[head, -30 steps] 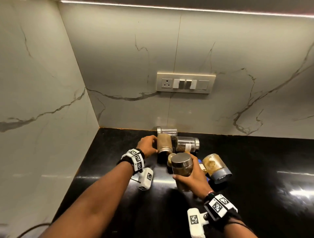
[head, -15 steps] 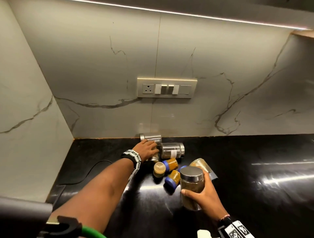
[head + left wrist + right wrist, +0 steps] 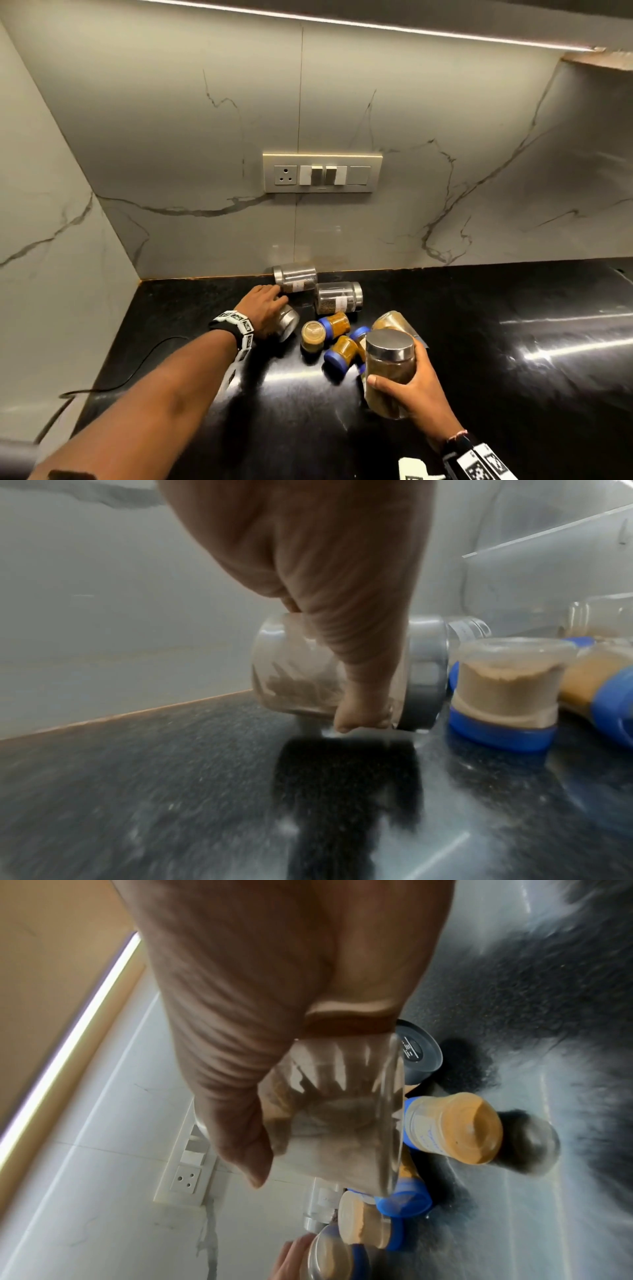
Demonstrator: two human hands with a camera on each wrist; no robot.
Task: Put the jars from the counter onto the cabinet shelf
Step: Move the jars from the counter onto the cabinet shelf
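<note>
My right hand [image 3: 416, 387] grips a glass jar with a steel lid [image 3: 388, 368], held upright above the black counter [image 3: 513, 342]; from the right wrist I see its clear base [image 3: 342, 1123]. My left hand [image 3: 265, 310] curls over another steel-lidded jar [image 3: 286, 322] lying on its side, the thumb wrapped under its glass body [image 3: 291, 669]. Two more steel-lidded jars [image 3: 296, 278] [image 3: 337, 296] lie by the wall. Several small blue-lidded spice jars [image 3: 325, 330] [image 3: 503, 691] are clustered between my hands. A tan jar with a grey lid [image 3: 390, 320] lies behind the held jar.
A switch plate with a socket [image 3: 322, 173] is on the marble back wall. A black cable [image 3: 137, 363] runs along the counter's left side. The side wall [image 3: 51, 240] closes the corner at left. Bare counter stretches to the right.
The right hand has drawn its jar back toward me and to the right. The left hand has tipped its jar down from upright onto its side. The view has shifted right.
</note>
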